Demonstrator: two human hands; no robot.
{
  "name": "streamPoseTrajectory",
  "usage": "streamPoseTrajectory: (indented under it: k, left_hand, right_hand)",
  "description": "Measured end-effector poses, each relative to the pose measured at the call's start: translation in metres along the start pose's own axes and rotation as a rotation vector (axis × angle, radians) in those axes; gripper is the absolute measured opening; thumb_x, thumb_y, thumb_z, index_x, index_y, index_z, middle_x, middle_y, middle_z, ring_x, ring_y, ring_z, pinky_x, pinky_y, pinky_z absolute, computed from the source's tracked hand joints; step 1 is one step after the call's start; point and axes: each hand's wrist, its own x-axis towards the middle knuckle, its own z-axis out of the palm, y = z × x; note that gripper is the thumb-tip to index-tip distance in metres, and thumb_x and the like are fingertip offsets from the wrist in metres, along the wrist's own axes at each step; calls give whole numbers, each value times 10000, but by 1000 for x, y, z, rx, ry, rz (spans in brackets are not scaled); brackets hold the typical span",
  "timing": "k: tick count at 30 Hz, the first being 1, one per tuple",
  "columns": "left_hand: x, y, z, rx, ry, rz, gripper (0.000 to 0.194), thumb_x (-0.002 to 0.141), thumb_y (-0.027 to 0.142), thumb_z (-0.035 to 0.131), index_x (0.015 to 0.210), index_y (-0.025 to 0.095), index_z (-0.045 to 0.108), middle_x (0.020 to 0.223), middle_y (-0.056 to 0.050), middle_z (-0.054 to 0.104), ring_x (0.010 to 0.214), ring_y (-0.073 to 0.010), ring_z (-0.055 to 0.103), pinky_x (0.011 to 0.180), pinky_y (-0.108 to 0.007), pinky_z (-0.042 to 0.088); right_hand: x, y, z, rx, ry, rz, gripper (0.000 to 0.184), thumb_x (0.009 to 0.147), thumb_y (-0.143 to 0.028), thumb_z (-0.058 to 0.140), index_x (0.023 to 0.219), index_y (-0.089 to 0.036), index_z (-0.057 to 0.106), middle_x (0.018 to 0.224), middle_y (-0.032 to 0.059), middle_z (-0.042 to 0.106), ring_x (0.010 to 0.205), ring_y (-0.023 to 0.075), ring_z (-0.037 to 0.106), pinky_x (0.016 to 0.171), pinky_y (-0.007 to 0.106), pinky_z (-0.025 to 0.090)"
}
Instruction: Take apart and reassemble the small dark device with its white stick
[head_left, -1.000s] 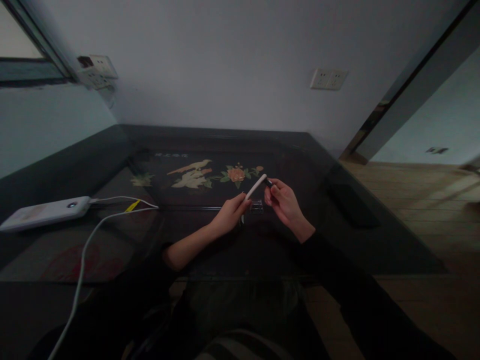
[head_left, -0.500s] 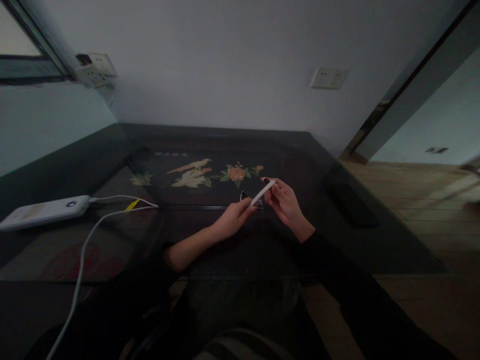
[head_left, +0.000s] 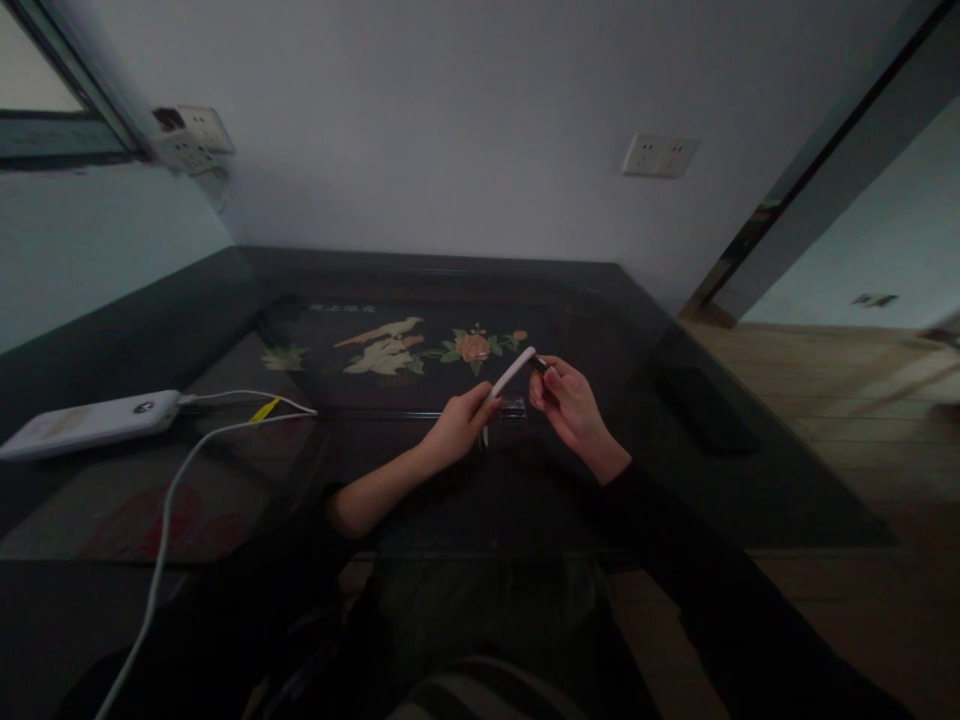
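Observation:
My left hand [head_left: 461, 425] is closed around the lower end of a slim white bar [head_left: 513, 372], which slants up to the right. Its exact kind is unclear. At the bar's upper tip, my right hand [head_left: 568, 400] pinches a small dark piece [head_left: 538, 365], too small to name. Whether piece and tip touch, I cannot tell. Below the bar, a small clear, shiny item [head_left: 514, 410] lies on the black table [head_left: 450, 500]. A thin pale curved bit [head_left: 484, 438] shows just under my left fingers.
A white power bank [head_left: 90, 422] with a white cable [head_left: 169, 500] and yellow tag [head_left: 264, 410] lies at the left. To the right rests a dark flat phone-like slab [head_left: 706, 410]. Wall sockets [head_left: 660, 156] are behind the table, which bears a bird-and-flower picture [head_left: 386, 350].
The white bar has shifted left and its upper end has come away from my right fingers. My left hand moved slightly left; the dark piece in my right fingers sits lower.

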Motion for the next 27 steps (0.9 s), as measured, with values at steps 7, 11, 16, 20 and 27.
streamPoseTrajectory:
  k: [7, 11, 16, 20, 27]
  left_hand:
    - [-3, 4, 4, 18, -35, -9, 242, 910, 373, 406, 760, 184, 428, 603, 55, 408, 562, -92, 384, 541, -212, 296]
    - [-6, 9, 5, 11, -83, 11, 232, 910, 373, 406, 789, 181, 456, 603, 52, 427, 560, -96, 400, 542, -216, 303]
    - [-8, 12, 6, -12, -129, 18, 240, 918, 388, 392, 838, 178, 479, 608, 49, 443, 567, -101, 424, 539, -211, 317]
    - [-5, 10, 4, -7, -101, 19, 236, 917, 376, 402, 810, 178, 473, 613, 51, 434, 567, -95, 416, 545, -210, 316]
    - [-1, 2, 3, -15, -30, -3, 240, 915, 369, 401, 773, 180, 445, 617, 48, 425, 574, -93, 398, 546, -208, 314]
  right_hand:
    - [0, 1, -1, -10, 21, 6, 415, 663, -511, 768, 902, -200, 630, 540, -65, 506, 473, 77, 420, 448, 228, 305]
    - [-1, 0, -1, -11, 16, 9, 404, 686, -487, 760, 941, -191, 659, 555, -61, 503, 478, 70, 418, 450, 222, 315]
    - [-1, -2, 0, 14, 15, 15, 377, 704, -454, 759, 962, -193, 675, 544, -66, 487, 476, 63, 416, 453, 212, 326]
    - [-2, -2, 1, 21, 15, 21, 407, 694, -476, 760, 973, -191, 678, 560, -59, 501, 482, 64, 414, 450, 214, 320]
    - [-1, 0, 1, 32, 12, 20, 400, 674, -496, 768, 906, -196, 641, 554, -60, 509, 480, 76, 420, 451, 229, 309]
